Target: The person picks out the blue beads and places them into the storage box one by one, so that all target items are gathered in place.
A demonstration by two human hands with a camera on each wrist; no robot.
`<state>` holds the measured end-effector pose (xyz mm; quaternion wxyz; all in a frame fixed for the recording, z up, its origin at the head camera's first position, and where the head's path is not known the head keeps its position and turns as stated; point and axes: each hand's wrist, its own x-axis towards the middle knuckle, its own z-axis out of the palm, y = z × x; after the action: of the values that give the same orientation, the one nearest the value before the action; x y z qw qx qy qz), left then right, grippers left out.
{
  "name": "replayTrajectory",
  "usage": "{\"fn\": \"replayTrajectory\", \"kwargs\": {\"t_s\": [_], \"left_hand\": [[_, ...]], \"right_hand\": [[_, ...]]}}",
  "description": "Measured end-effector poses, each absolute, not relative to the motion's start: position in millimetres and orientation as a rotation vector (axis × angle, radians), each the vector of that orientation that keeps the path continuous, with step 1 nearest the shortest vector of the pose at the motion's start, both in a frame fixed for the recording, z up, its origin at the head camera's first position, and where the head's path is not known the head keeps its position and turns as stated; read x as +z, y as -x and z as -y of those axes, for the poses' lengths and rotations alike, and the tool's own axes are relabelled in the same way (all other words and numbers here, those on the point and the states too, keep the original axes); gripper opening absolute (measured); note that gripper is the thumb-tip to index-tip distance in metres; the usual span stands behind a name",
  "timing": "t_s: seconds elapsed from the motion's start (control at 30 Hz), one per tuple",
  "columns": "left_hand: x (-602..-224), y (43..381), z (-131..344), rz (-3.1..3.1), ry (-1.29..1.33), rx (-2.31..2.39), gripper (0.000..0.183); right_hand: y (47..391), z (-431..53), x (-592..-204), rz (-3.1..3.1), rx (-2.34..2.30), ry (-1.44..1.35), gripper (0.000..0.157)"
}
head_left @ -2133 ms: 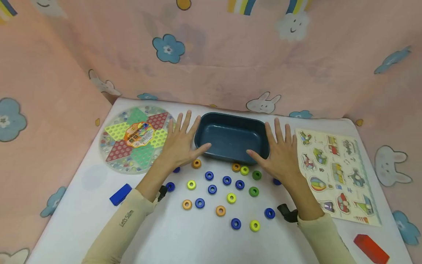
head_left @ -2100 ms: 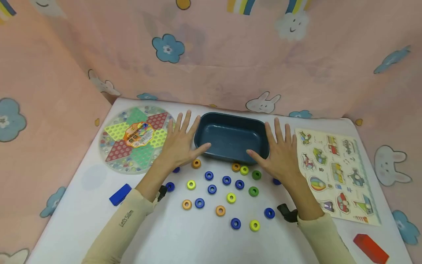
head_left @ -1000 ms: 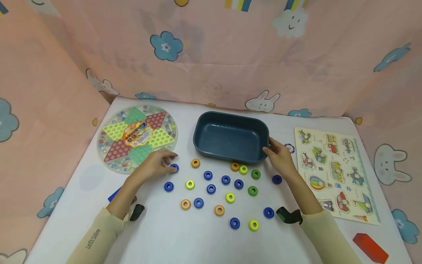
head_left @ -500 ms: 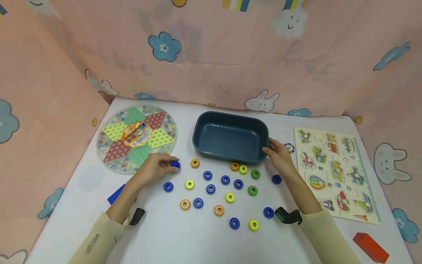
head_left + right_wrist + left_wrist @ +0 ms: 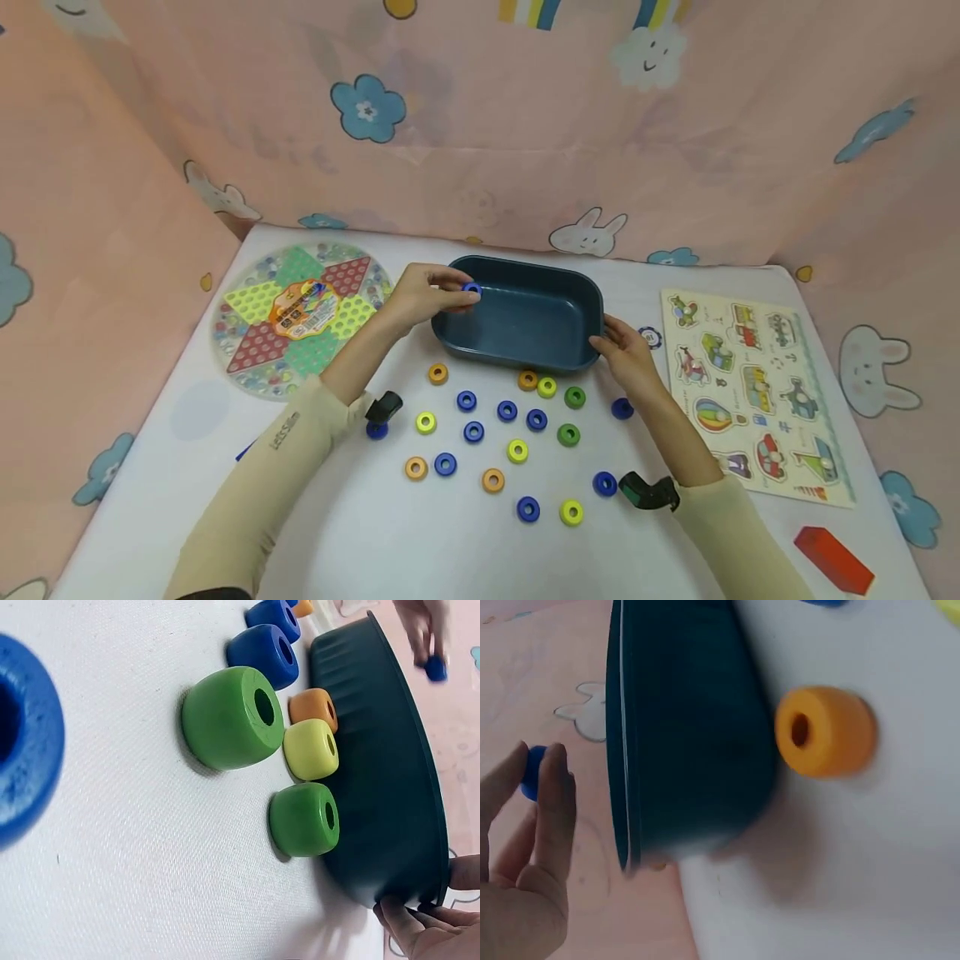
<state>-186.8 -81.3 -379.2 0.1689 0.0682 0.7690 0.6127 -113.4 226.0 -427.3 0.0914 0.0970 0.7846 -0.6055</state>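
Note:
My left hand [image 5: 423,296] pinches a blue bead [image 5: 472,288] between thumb and fingers, over the left end of a dark teal basin [image 5: 517,360]. In the left wrist view the same blue bead [image 5: 532,772] shows at the fingertips, above the basin's rim. The right hand [image 5: 628,354] grips the basin's right end, its thumb at the rim and fingers beneath or behind it, as the right wrist view also shows. Loose beads lie on the white table in front: several blue, several yellow, several orange [image 5: 492,481] and two green ones [image 5: 568,435].
A round Chinese checkers board [image 5: 300,321] lies at the back left. On the right is a picture puzzle board [image 5: 757,400], with a poker chip [image 5: 650,337] beside it. A red block [image 5: 834,560] sits near the right edge; a blue block is mostly behind the left sleeve.
From spread open, the right hand took hold of the basin's right end. My left hand picked up a blue bead from the table's left and carried it up and right over the basin.

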Motion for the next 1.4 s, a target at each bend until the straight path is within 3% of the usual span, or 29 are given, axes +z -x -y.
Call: {"fn": "replayTrajectory", "kwargs": {"t_s": [0.3,0.6,0.8,1.13,1.4], "left_hand": [[-399.4,212.0,55.6,-2.127,-0.054,1.695,0.032],[-404.9,205.4,51.8,-2.649,-0.253,1.274,0.051],[-392.3,196.6,64.2,-2.620,-0.309,1.364,0.052],[-386.9,135.5,134.8,-2.470,-0.459,1.481,0.041],[-400.3,85.4,181.1,-2.337,-0.431,1.411,0.040]], "right_hand": [[114.9,-219.6,-427.7,-2.340,-1.796,-0.242,0.052],[115.0,-218.6,-430.6,-2.329,-1.813,-0.232,0.053],[114.0,-218.7,-431.3,-2.336,-1.797,-0.249,0.053],[113.9,-221.4,-429.8,-2.347,-1.770,-0.257,0.053],[114.3,-226.5,-427.2,-2.348,-1.791,-0.274,0.053]]}}
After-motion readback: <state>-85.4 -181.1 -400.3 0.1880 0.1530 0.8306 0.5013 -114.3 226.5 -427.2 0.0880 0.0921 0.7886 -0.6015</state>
